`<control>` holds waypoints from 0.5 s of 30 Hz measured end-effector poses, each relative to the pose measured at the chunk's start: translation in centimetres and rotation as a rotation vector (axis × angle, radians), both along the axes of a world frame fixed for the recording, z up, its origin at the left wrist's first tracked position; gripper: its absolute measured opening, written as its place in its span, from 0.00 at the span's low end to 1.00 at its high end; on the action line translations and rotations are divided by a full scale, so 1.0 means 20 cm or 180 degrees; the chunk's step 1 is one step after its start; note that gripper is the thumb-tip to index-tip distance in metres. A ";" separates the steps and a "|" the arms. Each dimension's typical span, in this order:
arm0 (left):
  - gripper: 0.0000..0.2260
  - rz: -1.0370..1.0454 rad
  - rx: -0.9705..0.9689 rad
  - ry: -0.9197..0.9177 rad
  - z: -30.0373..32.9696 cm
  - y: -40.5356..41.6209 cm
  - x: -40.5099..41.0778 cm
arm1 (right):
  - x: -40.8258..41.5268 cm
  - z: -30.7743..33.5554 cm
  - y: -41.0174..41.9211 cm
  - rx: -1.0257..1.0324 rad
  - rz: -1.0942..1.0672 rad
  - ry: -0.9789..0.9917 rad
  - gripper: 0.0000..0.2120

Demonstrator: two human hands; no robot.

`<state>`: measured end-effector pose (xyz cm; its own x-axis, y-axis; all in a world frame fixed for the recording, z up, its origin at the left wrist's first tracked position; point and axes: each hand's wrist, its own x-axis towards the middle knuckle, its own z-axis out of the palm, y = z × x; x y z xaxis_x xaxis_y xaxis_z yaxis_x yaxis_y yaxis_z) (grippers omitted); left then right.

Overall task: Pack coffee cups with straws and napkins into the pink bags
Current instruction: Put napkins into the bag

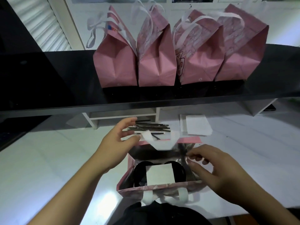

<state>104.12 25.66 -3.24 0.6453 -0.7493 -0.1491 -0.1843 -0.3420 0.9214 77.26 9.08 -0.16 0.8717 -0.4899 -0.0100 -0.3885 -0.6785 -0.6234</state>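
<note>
An open pink bag [129, 190] stands on the white table right in front of me. Inside it I see two black cup lids [139, 169] with a white napkin [159, 174] lying across them. My left hand [118, 143] hovers at the bag's far left corner, fingers spread, beside its white handle [154, 142]. My right hand [215, 169] pinches the bag's right rim. Black straws [151, 127] lie in a pile behind the bag. A stack of white napkins [196, 125] lies to the right of the straws.
Several closed pink bags [155, 62] with white handles stand in a row on the black shelf [48, 88] above the table. A white shelf support [120, 116] sits behind the straws. The white table [48, 159] extends left and right.
</note>
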 end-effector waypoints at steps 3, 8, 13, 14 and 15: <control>0.23 0.0218 -0.0022 -0.0175 -0.01 0.05 -0.02 | -0.08 -0.06 0.01 0.0100 -0.0033 -0.0071 0.11; 0.15 0.0642 -0.0106 -0.0383 -0.06 0.21 -0.03 | -0.13 -0.13 0.02 0.0523 -0.0038 -0.0103 0.23; 0.19 -0.0303 -0.0028 0.0111 -0.10 0.45 -0.10 | -0.14 -0.21 0.00 0.0666 0.0065 0.0018 0.27; 0.22 -0.0594 0.0117 0.0079 -0.12 0.48 -0.12 | -0.14 -0.22 -0.01 0.0696 0.0075 0.0044 0.27; 0.25 -0.0795 0.0252 -0.0012 -0.13 0.50 -0.14 | -0.14 -0.24 -0.02 0.0720 0.0078 0.0071 0.28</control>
